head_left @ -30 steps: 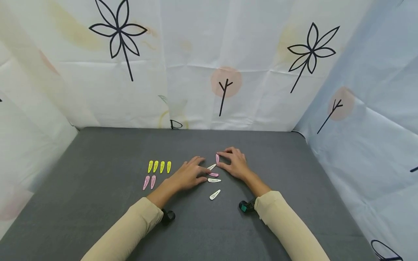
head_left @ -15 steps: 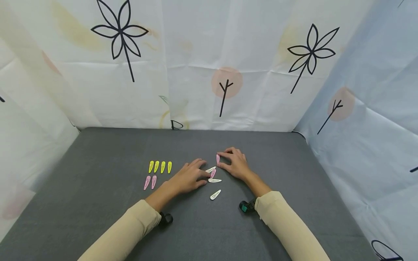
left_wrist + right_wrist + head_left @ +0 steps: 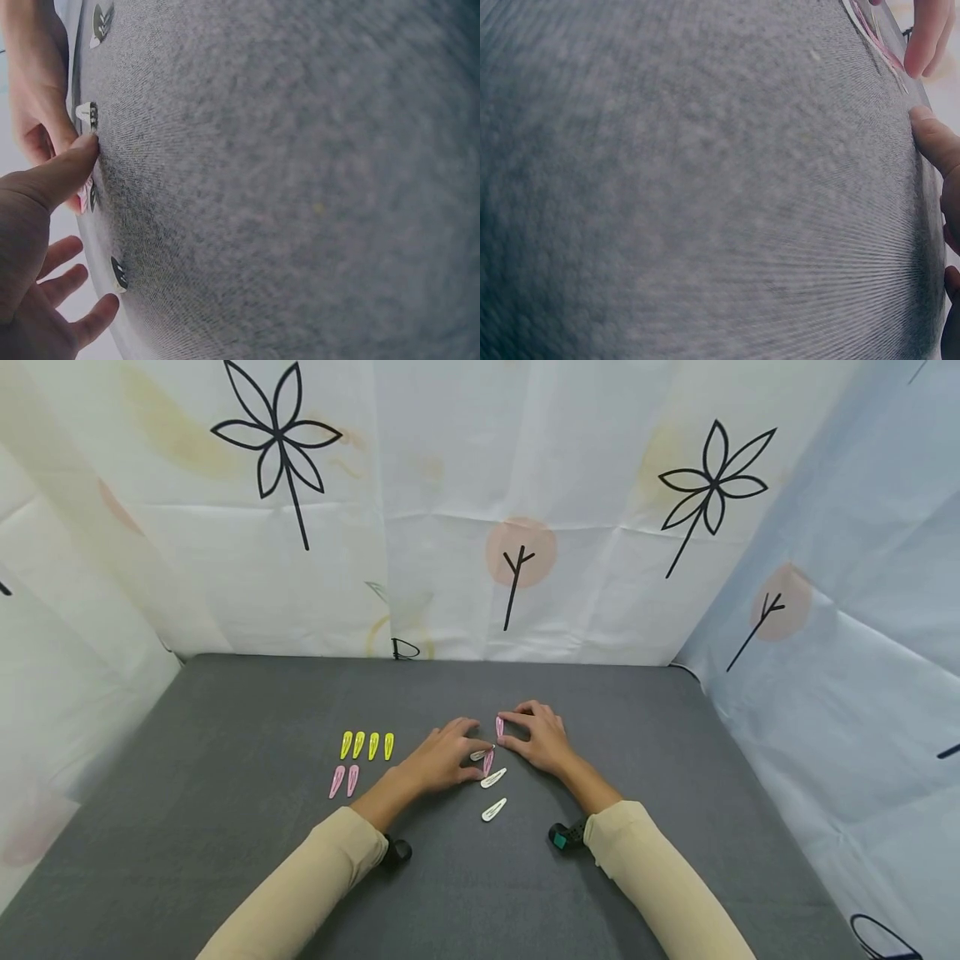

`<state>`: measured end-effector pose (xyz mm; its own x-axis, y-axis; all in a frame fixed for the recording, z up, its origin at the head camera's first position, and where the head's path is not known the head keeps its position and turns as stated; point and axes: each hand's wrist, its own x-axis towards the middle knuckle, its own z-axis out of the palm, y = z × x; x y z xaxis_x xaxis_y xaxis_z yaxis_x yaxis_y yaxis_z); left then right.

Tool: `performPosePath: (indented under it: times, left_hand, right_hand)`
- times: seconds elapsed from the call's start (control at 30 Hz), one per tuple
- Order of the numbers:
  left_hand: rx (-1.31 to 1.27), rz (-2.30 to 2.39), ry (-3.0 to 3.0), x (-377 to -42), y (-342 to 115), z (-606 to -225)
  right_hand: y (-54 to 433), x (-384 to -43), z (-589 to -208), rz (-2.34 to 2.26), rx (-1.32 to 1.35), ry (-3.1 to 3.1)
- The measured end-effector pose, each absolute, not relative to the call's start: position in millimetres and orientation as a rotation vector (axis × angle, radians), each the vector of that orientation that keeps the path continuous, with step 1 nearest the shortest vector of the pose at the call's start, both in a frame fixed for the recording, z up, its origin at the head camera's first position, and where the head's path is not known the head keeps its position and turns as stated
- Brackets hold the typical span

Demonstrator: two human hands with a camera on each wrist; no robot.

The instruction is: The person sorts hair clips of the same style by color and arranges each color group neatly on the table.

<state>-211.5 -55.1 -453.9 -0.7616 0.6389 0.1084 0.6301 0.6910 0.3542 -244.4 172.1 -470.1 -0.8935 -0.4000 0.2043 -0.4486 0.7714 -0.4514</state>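
Note:
Snap hair clips lie on a grey cloth-covered table. My left hand (image 3: 441, 758) pinches a pink hair clip (image 3: 488, 763) lengthwise, index finger at its far end and thumb at its near end. Just beyond it, my right hand (image 3: 542, 737) holds another pink hair clip (image 3: 500, 727) between thumb and index finger. A white hair clip (image 3: 478, 755) is partly hidden by the left fingers. Two more white clips lie nearer me, one (image 3: 493, 777) close to the left thumb and the other (image 3: 493, 810) below it. In the left wrist view the left thumb (image 3: 71, 165) reaches toward the clips.
To the left, several yellow hair clips (image 3: 360, 744) stand in a row, with two pink clips (image 3: 345, 781) in a row beneath. Patterned white cloth (image 3: 450, 527) hangs behind the grey table (image 3: 262, 710) and along both sides.
The pink clip by my left hand has turned from sideways to nearly upright. The white clip below it has swung to a slant. My right hand has stayed at its pink clip.

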Motion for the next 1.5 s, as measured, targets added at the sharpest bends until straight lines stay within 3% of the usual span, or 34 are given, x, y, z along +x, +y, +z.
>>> performPosePath:
  times: [0.77,1.07,1.5]
  left_hand:
    - [1.098,0.721,2.851,-211,-59,-452]
    - [1.094,0.772,2.966,-202,-109,-437]
    - [0.888,0.707,3.049,-178,-197,-438]
  right_hand:
    - [173,-246,-473,0.775,0.678,-2.865]
    - [172,-246,-473,0.802,0.685,-2.833]
    - [171,-246,-475,0.818,0.692,-2.81]
